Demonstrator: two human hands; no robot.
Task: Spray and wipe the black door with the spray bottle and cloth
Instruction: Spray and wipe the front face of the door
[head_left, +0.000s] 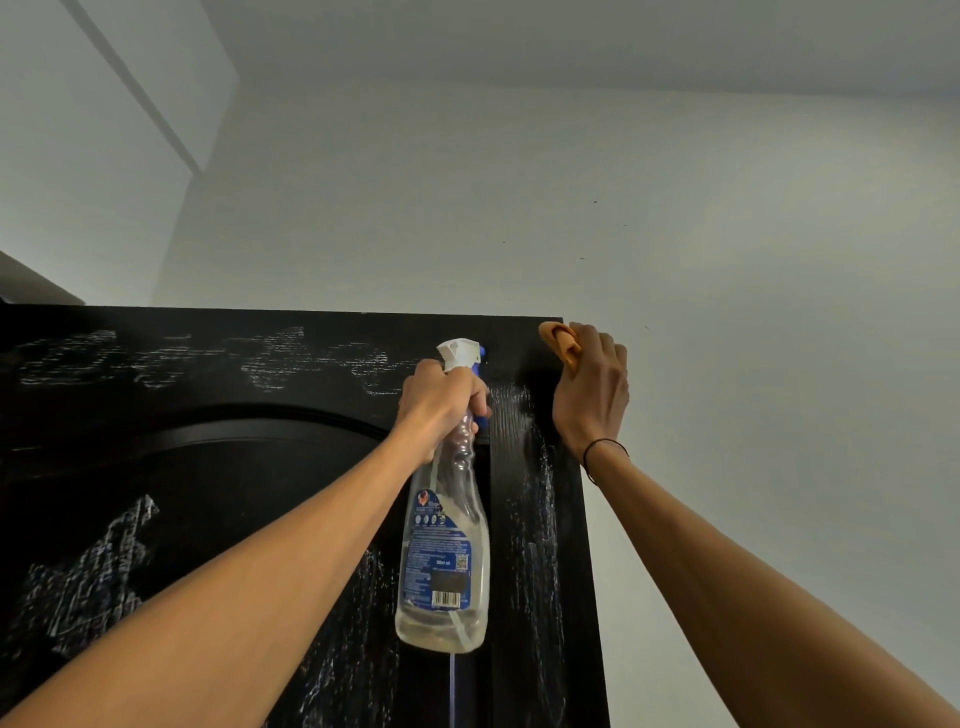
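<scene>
The black door (218, 519) fills the lower left, seen from below, its top edge running across the middle of the view. Wet streaks and foam marks cover its surface. My left hand (441, 400) grips the neck of a clear spray bottle (447, 561) with a white and blue trigger head, nozzle close to the door's upper right part. My right hand (592, 389) holds a bunched orange cloth (563, 345) against the door's top right corner, at its right edge.
A pale wall (727, 234) rises above and to the right of the door. The ceiling (467, 36) spans the top, with a recessed strip (135, 88) at upper left. A dark band circles my right wrist (602, 452).
</scene>
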